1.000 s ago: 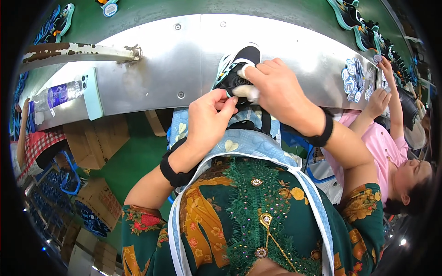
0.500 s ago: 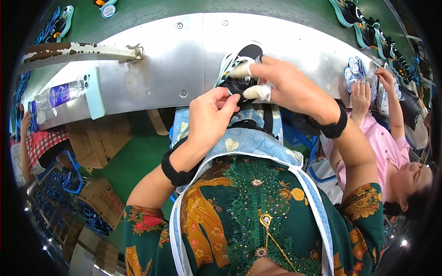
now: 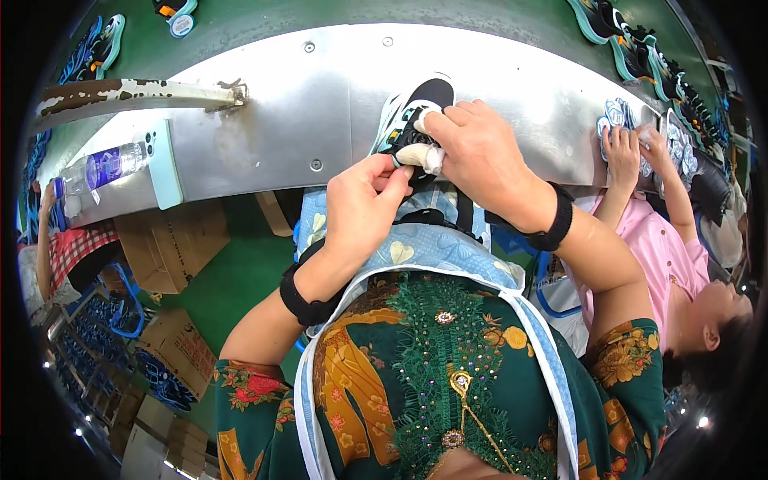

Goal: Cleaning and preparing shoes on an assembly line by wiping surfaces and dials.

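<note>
A metal bar (image 3: 152, 90) with flaking paint reached over the desk (image 3: 272, 152), ahead of the left hand (image 3: 360, 204) and to its left. Nearer that side, well apart from the hand, lay a pale green phone (image 3: 163, 168) and, touching or just beside it, a clear bottle (image 3: 100, 168). Below the desk, left of the same hand, stood an open cardboard box (image 3: 172, 252). Well to the right of the right hand (image 3: 484, 152), a co-worker in a pink shirt (image 3: 660, 248) had both hands at a pile of round tags (image 3: 614, 116). Beyond the desk, ahead of the right hand and further right, ran a row of shoes (image 3: 632, 60).

The dark shoe (image 3: 408, 114) being worked on lay on the desk just ahead of the hands, toe pointing away. The left thumb and forefinger pinched it at its near end, a sliver of teal at their tips. The right hand curved over the laces, white covers (image 3: 418, 154) on its thumb and forefinger; whether these gripped a lace could not be told. The hands hid most of the heel, and the picture's dark rim cut off a second co-worker (image 3: 80, 252) at far left.
</note>
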A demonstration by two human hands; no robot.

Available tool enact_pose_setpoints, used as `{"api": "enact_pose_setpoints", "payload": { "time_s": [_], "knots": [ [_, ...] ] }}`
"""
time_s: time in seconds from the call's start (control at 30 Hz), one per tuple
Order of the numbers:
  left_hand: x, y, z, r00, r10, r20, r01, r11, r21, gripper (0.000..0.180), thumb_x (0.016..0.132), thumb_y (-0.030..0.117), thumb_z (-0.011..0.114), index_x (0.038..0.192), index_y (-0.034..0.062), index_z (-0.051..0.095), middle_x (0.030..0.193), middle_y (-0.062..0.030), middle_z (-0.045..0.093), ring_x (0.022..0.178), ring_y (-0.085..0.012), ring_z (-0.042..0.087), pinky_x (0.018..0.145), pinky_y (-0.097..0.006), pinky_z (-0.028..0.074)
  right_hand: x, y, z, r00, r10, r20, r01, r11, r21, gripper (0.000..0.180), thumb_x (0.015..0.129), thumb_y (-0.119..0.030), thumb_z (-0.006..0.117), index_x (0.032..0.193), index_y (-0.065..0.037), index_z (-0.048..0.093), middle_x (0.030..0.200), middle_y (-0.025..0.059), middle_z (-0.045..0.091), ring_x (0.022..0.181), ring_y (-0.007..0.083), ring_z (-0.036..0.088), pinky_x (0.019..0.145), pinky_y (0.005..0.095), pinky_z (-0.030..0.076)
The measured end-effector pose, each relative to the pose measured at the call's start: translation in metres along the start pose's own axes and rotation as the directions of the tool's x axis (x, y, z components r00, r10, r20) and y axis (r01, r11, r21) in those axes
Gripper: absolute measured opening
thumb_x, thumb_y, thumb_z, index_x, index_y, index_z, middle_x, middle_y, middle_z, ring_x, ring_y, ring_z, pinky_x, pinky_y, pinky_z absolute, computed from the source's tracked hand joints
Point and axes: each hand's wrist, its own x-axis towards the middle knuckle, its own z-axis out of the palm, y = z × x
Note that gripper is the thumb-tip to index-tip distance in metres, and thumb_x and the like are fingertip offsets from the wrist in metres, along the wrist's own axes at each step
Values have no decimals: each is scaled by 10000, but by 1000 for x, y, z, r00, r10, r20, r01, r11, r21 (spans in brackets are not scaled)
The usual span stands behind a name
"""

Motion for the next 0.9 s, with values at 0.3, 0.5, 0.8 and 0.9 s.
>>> {"api": "enact_pose_setpoints", "payload": {
  "time_s": [0.3, 0.5, 0.8, 0.9],
  "knots": [
    [-2, 0, 0, 1000, 10, 14, -10, 1000, 6, 173, 914, 126, 635, 950, -43, 639, 817, -51, 693, 766, -92, 677, 600, -213, 457, -4, -4, 5, 1000, 5, 31, -7, 998, 60, 234, 751, -204, 719, 937, -81, 645, 737, 104, 588, 752, 324, 581, 665, 443, 450],
    [-2, -1, -7, 997, 76, 11, -76, 996, -50, 178, 899, 138, 642, 878, -38, 646, 702, -85, 683, 656, -112, 674, 585, -247, 500, 4, 12, -6, 953, 262, 151, -302, 844, 444, 217, 819, -254, 725, 902, -56, 689, 755, 122, 661, 710, 326, 628, 656, 376, 493],
    [20, 6, 3, 822, 567, -53, -487, 747, 452, 309, 725, 173, 795, 918, 8, 618, 909, -105, 567, 875, -247, 552, 802, -345, 458, 12, 59, 49, 892, 450, -45, -423, 865, 270, 276, 926, -211, 586, 1169, -90, 634, 921, 177, 605, 895, 327, 530, 803, 400, 447],
    [21, 9, 13, 859, 506, -84, -427, 796, 430, 305, 715, 167, 796, 891, 5, 606, 901, -103, 569, 888, -263, 552, 810, -354, 455, 19, 51, 76, 888, 447, -110, -394, 861, 321, 271, 906, -221, 591, 1127, -69, 628, 892, 221, 577, 882, 358, 511, 782, 433, 440]
  ]
}}
